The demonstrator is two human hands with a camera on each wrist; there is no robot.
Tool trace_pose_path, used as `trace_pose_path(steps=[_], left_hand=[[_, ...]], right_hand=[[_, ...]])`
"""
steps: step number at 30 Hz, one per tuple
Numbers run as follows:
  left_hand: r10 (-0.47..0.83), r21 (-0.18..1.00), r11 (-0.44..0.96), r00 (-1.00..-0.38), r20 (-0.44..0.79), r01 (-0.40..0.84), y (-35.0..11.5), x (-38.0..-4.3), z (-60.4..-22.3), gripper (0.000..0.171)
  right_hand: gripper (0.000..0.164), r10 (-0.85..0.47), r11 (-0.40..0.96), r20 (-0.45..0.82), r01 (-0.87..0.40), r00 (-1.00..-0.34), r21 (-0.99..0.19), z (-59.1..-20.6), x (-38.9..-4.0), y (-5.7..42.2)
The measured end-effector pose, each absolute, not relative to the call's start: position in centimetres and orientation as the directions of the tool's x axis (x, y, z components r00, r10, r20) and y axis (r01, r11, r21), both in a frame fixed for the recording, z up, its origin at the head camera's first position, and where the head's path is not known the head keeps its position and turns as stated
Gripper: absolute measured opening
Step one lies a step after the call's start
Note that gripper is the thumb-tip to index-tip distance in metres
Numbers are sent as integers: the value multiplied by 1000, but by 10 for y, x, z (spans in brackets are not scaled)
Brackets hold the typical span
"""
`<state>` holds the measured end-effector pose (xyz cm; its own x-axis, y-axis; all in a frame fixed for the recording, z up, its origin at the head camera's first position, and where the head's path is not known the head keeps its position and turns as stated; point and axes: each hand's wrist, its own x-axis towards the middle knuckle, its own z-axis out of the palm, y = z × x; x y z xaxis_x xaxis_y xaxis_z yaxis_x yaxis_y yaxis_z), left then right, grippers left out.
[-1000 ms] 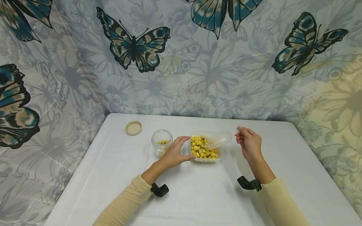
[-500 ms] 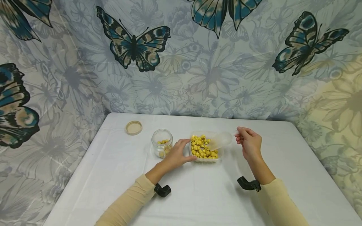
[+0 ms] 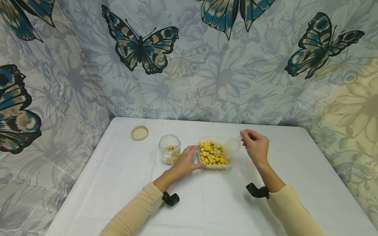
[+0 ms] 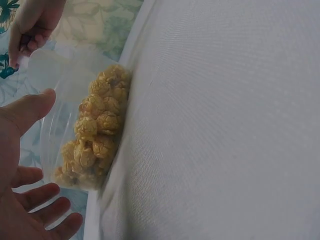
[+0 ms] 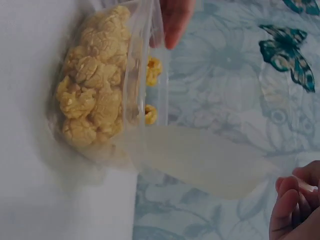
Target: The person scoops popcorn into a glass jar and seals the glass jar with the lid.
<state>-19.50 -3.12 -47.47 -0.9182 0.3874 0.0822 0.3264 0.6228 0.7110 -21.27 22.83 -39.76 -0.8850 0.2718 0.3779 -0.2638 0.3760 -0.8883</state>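
Observation:
A clear plastic tub of yellow popcorn stands on the table. My right hand pinches the handle of a translucent white scoop. The scoop's bowl tilts down into the right side of the tub; its lower end is blurred behind the wall. At the tub's left side, my left hand has thumb and fingers spread at two corners. In the left wrist view its fingers are apart and fairly straight; contact is hard to tell. A glass jar with some popcorn stands just left of this hand.
A round beige lid lies at the back left of the white-covered table. Butterfly-patterned cloth hangs behind the table's back edge. Each wrist carries a black camera mount.
My right hand has moved slightly left and turned, tilting the scoop more steeply at the tub's right side. My left hand has shifted slightly right, closer to the tub.

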Motion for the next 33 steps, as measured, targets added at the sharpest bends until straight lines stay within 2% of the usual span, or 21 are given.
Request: trace_pose_path(steps=[3,5,9,12,16,20,26,33], left_hand=[[386,705,628,-918,86,330,-31,-195,-474,86],[386,700,632,-918,87,332,-32,-195,-474,86],[389,699,633,-917,85,334,-32,-196,-475,86],[390,695,636,-917,83,334,-31,-196,-475,86],[386,691,644,-919,77,328,-31,-196,-474,86],[381,691,647,-922,73,322,-31,-196,-474,86],[381,690,645,-921,83,329,-31,-197,-474,86],[387,700,633,-918,83,330,-31,-195,-472,85]], right_hand=[[13,159,553,529,-369,-834,-747,-396,-210,222],[11,93,609,571,-407,-815,-681,-396,-209,218],[11,37,645,534,-388,-845,-658,-398,-208,216],[15,62,634,437,-303,-897,-712,-402,-209,219],[23,153,545,258,-136,-954,-828,-411,-212,225],[26,261,368,111,-7,-959,-930,-423,-213,224],[28,363,171,-12,79,-932,-982,-436,-210,216],[30,374,65,-110,144,-921,-987,-446,-206,211]])
